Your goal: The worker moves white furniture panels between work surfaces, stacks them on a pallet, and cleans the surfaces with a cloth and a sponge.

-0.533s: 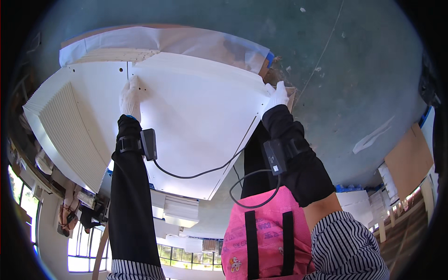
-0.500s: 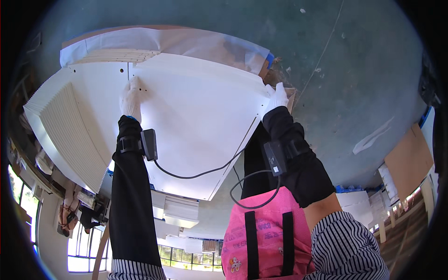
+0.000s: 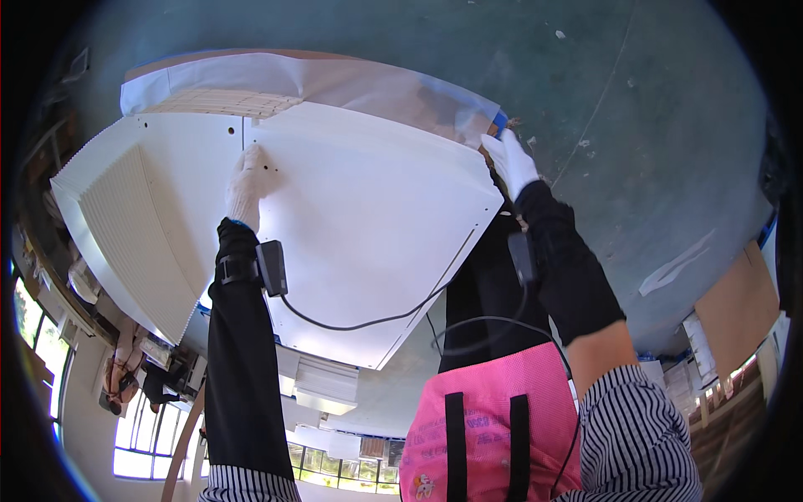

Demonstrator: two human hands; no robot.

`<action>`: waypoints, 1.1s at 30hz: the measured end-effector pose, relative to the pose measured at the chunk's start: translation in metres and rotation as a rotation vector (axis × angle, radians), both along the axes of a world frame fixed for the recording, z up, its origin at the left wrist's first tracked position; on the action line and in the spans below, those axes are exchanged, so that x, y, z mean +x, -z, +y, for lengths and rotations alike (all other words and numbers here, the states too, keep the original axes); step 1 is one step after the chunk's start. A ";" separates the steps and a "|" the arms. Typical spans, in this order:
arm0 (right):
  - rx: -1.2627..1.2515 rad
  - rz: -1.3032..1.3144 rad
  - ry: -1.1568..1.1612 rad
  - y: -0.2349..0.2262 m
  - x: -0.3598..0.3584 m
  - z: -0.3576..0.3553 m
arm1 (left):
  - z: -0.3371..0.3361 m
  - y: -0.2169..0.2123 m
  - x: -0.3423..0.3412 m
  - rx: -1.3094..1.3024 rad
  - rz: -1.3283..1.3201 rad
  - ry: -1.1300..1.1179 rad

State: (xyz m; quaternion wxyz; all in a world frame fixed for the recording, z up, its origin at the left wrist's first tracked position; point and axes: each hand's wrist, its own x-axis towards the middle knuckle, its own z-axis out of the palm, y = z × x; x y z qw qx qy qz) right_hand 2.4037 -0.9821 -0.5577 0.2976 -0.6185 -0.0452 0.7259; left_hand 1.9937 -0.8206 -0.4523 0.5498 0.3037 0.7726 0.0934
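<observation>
A broad white panel (image 3: 368, 209) with small drilled holes lies in front of me on a stack of boards. My left hand (image 3: 246, 188), in a white glove, rests at the seam by the panel's left side. Its fingers look curled together, and anything within them is hidden. At the panel's far right corner is my right hand (image 3: 512, 161), also gloved in white. Its fingers are stretched out and apart, beside the blue-edged wrapping. A pale translucent sheet (image 3: 360, 88) covers the stack's far side. To the left, more white boards (image 3: 138, 226) show their layered edges.
Greenish floor (image 3: 652, 167) with scattered scraps stretches beyond the stack. A cable (image 3: 360, 326) hangs from the black device (image 3: 270, 268) on my left forearm. Brown cardboard (image 3: 736, 293) stands at right. White boards (image 3: 324, 385) lie nearer me; another person (image 3: 121, 381) is at far left.
My right hand has let go of the panel's right edge, moved slightly up and right, and straightened its fingers. My left hand stays at the same spot on the panel. The view has shifted slightly.
</observation>
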 end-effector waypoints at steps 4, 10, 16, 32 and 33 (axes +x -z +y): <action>0.009 -0.179 -0.555 0.023 -0.014 0.018 | -0.002 -0.008 -0.006 0.033 0.083 -0.027; -0.049 -0.515 -0.813 0.020 -0.024 0.019 | 0.006 -0.011 -0.009 -0.024 -0.020 0.020; -0.030 -0.582 -0.797 0.010 -0.021 0.015 | 0.005 -0.012 0.001 -0.029 -0.068 0.059; -0.358 0.210 0.481 -0.092 -0.034 -0.010 | -0.005 -0.023 0.005 0.115 0.141 0.025; -0.402 0.256 0.577 -0.099 -0.039 -0.020 | -0.007 -0.022 0.009 0.194 0.229 0.057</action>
